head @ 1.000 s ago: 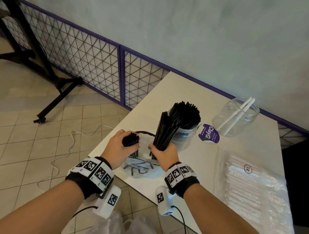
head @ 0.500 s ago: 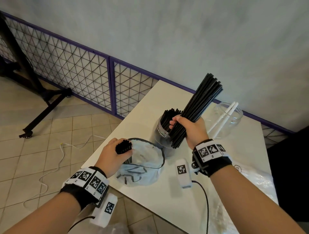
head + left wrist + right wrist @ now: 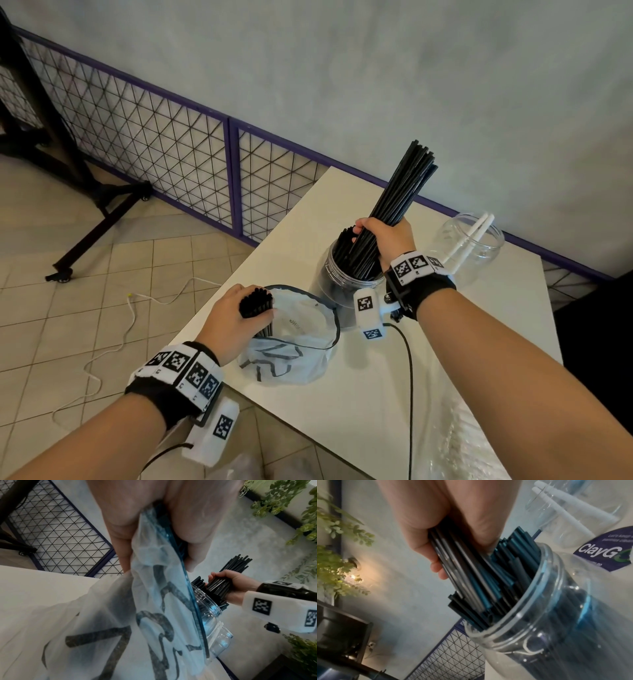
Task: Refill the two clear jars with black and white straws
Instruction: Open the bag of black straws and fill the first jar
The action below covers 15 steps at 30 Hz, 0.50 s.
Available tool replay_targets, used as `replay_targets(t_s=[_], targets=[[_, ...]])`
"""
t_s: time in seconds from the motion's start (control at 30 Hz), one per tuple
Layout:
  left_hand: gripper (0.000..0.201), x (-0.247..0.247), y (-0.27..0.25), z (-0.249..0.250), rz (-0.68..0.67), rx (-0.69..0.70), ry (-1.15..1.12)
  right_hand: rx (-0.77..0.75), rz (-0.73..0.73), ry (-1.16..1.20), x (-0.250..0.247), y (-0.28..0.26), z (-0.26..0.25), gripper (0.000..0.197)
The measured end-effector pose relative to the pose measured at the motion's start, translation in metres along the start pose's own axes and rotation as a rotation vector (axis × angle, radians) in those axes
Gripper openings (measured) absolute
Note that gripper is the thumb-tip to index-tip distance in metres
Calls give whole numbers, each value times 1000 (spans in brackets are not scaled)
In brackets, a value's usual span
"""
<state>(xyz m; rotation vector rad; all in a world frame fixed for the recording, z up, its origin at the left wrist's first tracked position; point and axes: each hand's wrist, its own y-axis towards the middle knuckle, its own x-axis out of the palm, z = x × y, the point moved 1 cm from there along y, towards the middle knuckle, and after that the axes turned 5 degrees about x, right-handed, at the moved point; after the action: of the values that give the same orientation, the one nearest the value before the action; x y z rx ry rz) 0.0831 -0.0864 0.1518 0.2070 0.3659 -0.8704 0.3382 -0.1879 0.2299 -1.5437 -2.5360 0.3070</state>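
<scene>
head: looks from above, forward and down over the table (image 3: 359,394), toward its far edge and the wall.
left wrist: very near, along the left hand (image 3: 154,520), facing the right hand (image 3: 228,582).
right wrist: very near, along the right hand, facing the jar (image 3: 539,622).
shared: all three show the jar of black straws (image 3: 356,250).

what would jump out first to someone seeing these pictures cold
The fat bundle of black straws gripped in the right hand, its lower ends going into the clear jar mid-table. Nearer the table's front edge, the left hand holds a smaller black bunch at the mouth of a plastic bag. Behind, a second jar holds only two white straws.
</scene>
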Motion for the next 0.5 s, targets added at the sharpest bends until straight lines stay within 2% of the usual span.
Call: replay_targets(t_s=[0.13,0.23,0.33,0.5], targets=[[21,-1,1,1,-10,8,25,-131,1,-165,3,-1,6,26],[34,-2,1,0,-7,12,23,-212,-14,-225,3,-3,12,25],[39,-2,1,-1,-7,11,22,-218,-26,-255,0,-1,15,27],[30,-1,2,-1,-13,8,19,-196,-35,-301,-1,-2,17,29]])
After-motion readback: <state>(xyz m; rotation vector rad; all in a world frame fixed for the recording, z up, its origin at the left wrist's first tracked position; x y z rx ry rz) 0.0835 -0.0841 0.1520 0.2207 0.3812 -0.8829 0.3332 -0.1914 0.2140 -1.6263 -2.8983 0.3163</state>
